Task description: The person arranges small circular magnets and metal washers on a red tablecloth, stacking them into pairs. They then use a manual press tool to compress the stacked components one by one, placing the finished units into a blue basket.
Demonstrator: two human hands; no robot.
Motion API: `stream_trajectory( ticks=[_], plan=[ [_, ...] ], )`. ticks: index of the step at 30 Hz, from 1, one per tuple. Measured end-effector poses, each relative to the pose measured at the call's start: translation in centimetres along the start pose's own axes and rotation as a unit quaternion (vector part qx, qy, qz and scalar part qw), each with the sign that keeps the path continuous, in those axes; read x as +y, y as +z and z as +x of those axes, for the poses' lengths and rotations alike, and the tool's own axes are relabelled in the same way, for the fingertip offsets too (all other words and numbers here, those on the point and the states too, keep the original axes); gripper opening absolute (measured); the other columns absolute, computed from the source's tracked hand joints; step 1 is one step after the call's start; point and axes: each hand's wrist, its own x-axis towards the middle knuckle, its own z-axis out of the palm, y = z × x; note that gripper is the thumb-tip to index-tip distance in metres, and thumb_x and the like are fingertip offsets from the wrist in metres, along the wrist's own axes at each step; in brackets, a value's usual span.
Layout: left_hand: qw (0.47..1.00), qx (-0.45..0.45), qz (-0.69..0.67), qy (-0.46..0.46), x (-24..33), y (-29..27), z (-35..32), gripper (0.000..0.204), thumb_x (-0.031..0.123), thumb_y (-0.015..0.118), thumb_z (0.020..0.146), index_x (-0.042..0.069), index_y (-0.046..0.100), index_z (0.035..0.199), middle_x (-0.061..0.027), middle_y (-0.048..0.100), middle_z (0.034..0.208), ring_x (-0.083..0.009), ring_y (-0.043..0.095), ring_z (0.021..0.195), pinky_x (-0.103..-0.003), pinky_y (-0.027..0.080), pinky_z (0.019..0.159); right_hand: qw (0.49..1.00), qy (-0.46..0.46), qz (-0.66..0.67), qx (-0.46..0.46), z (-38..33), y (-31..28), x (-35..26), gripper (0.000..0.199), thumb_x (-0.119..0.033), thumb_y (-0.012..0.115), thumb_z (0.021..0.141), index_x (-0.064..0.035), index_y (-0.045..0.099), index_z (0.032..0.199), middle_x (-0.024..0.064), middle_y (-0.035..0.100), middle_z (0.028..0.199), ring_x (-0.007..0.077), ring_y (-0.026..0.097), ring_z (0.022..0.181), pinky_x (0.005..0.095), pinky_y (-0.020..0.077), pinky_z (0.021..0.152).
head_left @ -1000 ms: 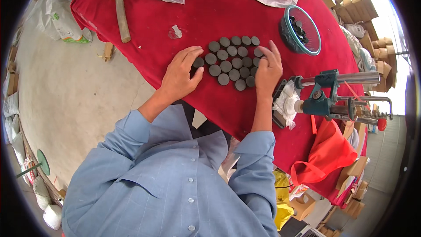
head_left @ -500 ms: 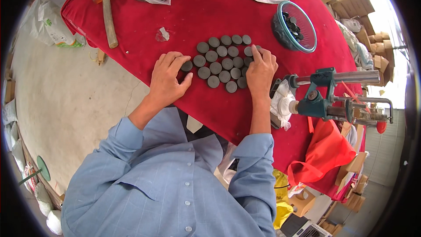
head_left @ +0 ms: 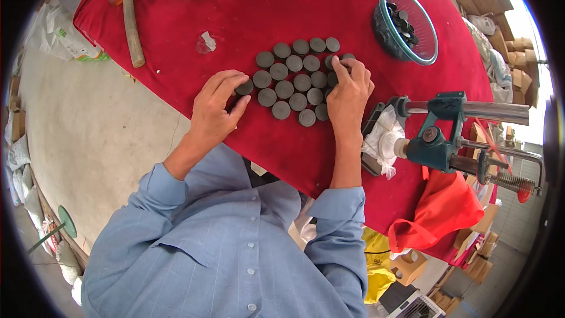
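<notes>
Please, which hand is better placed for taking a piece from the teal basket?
Probably the right hand: it is at the right side of the grey discs, nearer the teal basket. The left hand is at the leftmost disc, across the group.

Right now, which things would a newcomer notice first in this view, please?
Probably the bright red cloth first, with many dark round discs grouped between the left hand and the right hand. Next, perhaps the teal press with metal rods, to the right of the right hand, and the blue-green basket of dark pieces at upper right.
</notes>
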Motion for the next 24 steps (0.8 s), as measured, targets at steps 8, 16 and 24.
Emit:
stream_trajectory(
  ticks=[8,16,24],
  plan=[
    [1.0,-0.016,-0.026,-0.005,0.1,0.1,0.3,0.04,-0.007,0.078,0.086,0.002,0.071,0.124,-0.0134,0.07,0.13,-0.0215,0.072,0.093,-0.033,0.06,0.08,0.999,0.028,-0.008,0.019,0.2,0.1,-0.1,0.041,0.006,0.069,0.085,-0.0125,0.08,0.12,0.0027,0.067,0.11,0.0255,0.062,0.113,0.0434,0.0441,0.099],
    [0.998,-0.036,-0.009,0.052,0.4,-0.2,0.7,0.038,-0.005,0.072,0.091,0.001,0.069,0.128,-0.0147,0.066,0.139,-0.0354,0.068,0.125,-0.041,0.062,0.098,0.998,-0.047,0.009,0.044,0.1,-0.6,-1.5,0.036,-0.001,0.071,0.086,-0.0109,0.08,0.119,0.0012,0.067,0.112,0.0239,0.059,0.113,0.0438,0.0406,0.101],
    [0.994,-0.099,-0.04,0.034,0.2,-0.6,0.3,0.046,-0.009,0.069,0.091,0.003,0.067,0.135,-0.0156,0.062,0.15,-0.0349,0.062,0.137,-0.042,0.055,0.11,0.999,-0.036,0.013,0.022,-0.5,0.3,-2.6,0.037,0.001,0.071,0.085,-0.0125,0.081,0.118,0.0009,0.064,0.116,0.0253,0.057,0.116,0.0435,0.0405,0.101]
  ],
)
